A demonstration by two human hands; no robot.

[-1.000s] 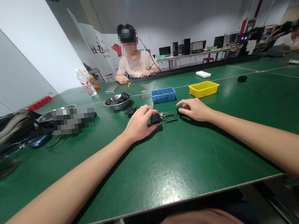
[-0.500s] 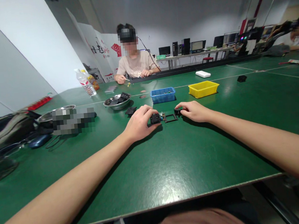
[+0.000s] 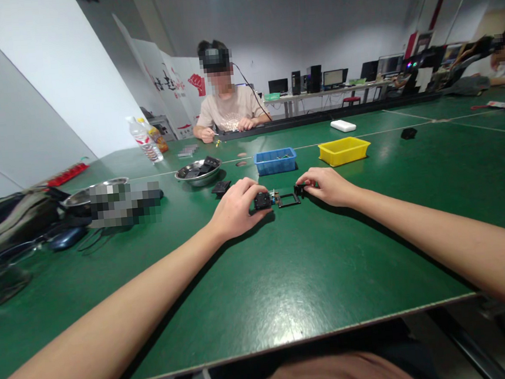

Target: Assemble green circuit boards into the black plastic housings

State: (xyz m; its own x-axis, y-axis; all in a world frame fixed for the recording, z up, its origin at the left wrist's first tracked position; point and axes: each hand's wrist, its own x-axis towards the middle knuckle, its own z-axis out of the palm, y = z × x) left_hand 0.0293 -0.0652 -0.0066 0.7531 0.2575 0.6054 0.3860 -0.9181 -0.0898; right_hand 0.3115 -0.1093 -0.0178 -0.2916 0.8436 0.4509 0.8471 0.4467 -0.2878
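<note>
My left hand [image 3: 235,208] rests on the green table [image 3: 261,283] with its fingers closed on a small black boxy part [image 3: 262,200] that has a bit of blue and metal at its right end. Just right of it lies a thin black square frame [image 3: 288,199] flat on the table. My right hand [image 3: 329,186] pinches a small black piece [image 3: 299,190] at the frame's right edge. Both arms reach far forward.
Behind my hands stand a blue bin [image 3: 275,160], a yellow bin [image 3: 344,150] and a metal bowl [image 3: 198,172] of black parts, with a loose black part [image 3: 221,187] near it. Bags and a second bowl [image 3: 87,195] lie left. A person sits across the table.
My right hand closed its fingers on the small black piece and drew it left to the frame's edge. The left hand has stayed put.
</note>
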